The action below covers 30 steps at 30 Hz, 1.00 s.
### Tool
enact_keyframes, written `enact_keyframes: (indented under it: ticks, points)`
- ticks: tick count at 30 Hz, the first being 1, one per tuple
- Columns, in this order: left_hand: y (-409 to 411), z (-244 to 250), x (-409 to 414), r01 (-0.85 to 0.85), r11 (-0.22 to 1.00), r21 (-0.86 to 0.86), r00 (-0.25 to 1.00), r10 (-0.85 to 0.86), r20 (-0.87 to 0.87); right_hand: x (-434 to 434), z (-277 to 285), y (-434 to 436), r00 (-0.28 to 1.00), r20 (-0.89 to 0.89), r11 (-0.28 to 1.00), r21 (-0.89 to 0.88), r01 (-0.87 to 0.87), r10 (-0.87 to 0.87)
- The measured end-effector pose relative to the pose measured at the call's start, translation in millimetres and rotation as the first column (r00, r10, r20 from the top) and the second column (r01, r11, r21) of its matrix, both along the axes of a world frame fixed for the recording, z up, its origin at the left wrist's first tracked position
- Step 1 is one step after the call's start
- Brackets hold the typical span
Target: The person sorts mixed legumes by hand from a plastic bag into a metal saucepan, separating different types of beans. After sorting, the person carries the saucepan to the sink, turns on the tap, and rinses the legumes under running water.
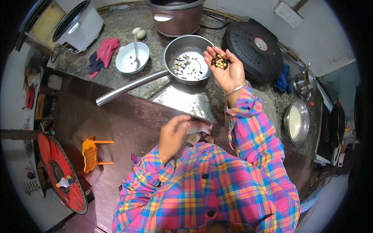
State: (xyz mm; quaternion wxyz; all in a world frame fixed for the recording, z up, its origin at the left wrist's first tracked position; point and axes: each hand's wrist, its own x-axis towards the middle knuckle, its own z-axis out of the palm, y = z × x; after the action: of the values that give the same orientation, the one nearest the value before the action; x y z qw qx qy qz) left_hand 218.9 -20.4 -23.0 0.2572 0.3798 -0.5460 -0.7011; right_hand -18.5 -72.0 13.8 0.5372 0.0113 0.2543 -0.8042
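Note:
Palm up over the right rim of a metal saucepan, my right hand is cupped around a small heap of mixed beans, pale and dark. More beans and dark bits lie scattered on the pan's bottom. The pan's long metal handle points to the lower left, past the counter's edge. My left hand is in front of my body, below the counter edge, its fingers loosely bent and touching nothing that I can see. Left of the pan, a white bowl holds a spoon.
Behind the bowl lie pale eggs; a pink cloth and a white cooker stand farther left. A brown pot is behind the pan. To the right are a black electric griddle and a metal bowl with pale contents.

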Motion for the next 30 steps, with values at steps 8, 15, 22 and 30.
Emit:
enact_keyframes:
  ticks: [8, 15, 22, 30]
  points:
    - [-3, -12, 18, -0.02, 1.0, -0.009, 0.999, 0.02, 0.034, 8, -15, -42, 0.827, -0.493, 0.928, 0.362, -0.088, 0.271]
    - [-4, -16, 3, 0.11, 0.992, -0.065, 0.994, -0.109, 0.027, 6, -22, -38, 0.141, -0.92, 0.927, 0.374, 0.038, 0.366]
    - [-4, -5, -16, 0.156, 0.97, -0.187, 0.988, -0.15, 0.048, 0, -21, -29, 0.284, -0.911, 0.95, 0.313, 0.002, 0.3]
    - [-2, -4, -34, 0.199, 0.958, -0.207, 0.978, -0.207, -0.018, -13, 19, 45, 0.393, -0.916, 0.978, 0.147, 0.145, 0.08]
